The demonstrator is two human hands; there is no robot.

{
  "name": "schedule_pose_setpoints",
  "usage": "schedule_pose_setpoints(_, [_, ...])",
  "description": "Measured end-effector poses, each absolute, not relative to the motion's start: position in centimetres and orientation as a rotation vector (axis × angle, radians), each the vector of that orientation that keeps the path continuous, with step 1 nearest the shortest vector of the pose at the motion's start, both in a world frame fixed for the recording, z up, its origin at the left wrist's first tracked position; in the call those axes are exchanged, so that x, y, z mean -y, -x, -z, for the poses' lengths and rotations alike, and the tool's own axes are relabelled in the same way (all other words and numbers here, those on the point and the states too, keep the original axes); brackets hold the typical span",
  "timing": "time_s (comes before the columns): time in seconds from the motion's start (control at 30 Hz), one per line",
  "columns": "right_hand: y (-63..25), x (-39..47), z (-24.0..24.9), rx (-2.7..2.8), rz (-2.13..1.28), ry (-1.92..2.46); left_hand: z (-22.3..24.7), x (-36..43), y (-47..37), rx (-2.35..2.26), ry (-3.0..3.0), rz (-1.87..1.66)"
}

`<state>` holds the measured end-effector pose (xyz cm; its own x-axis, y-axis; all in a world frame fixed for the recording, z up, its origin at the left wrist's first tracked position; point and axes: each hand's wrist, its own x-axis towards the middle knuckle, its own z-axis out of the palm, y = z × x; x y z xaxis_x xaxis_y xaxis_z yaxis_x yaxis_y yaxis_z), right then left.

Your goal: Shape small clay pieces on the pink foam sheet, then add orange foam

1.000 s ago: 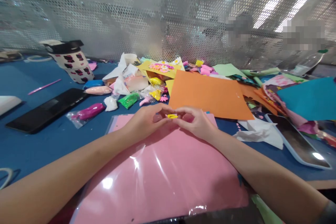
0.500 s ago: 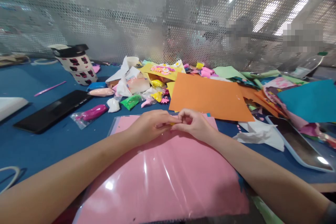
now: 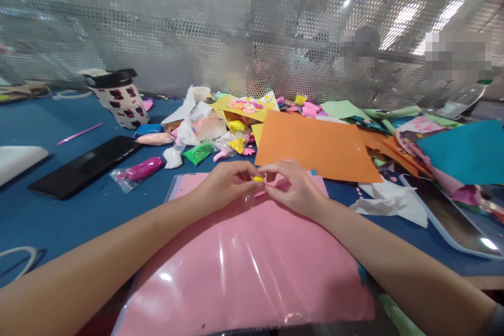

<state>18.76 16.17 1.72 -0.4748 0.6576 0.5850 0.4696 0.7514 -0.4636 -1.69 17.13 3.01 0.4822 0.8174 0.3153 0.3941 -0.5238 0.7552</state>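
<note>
Yellow piece (image 3: pixel 258 179), small, one: pinched in the fingertips of the left hand (image 3: pixel 221 184); right hand (image 3: pixel 296 188) with fingertips at its other end, grip there unclear; hands nearly meeting above pink sheet (image 3: pixel 275 273) in clear plastic; beyond, orange paper (image 3: pixel 315 144); leftward, clear-wrapped magenta clay (image 3: pixel 144 168), on blue worktop (image 3: pixel 79 215)

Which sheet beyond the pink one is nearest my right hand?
The orange sheet, past your right hand; the blue one lies farther right, the pale green one farther back.
</note>
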Motion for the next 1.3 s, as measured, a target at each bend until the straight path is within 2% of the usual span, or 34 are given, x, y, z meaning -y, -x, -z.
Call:
schedule_pose_setpoints(0.37, [-19.08,-16.43,-1.82,2.126,-0.129,0.792,-2.89,-17.18,1.6,-0.975,-2.04,-0.874])
schedule_pose_setpoints(0.67, [-19.08,-16.78,-1.54,2.078,-0.156,0.845,-2.79,-17.33,1.84,-0.942,-2.21,-1.103])
schedule_pose_setpoints(1.3, [-18.91,-16.78,-1.78,2.11,-0.292,0.89,-2.55,-17.33,1.86,-1.023,-2.258,-0.99])
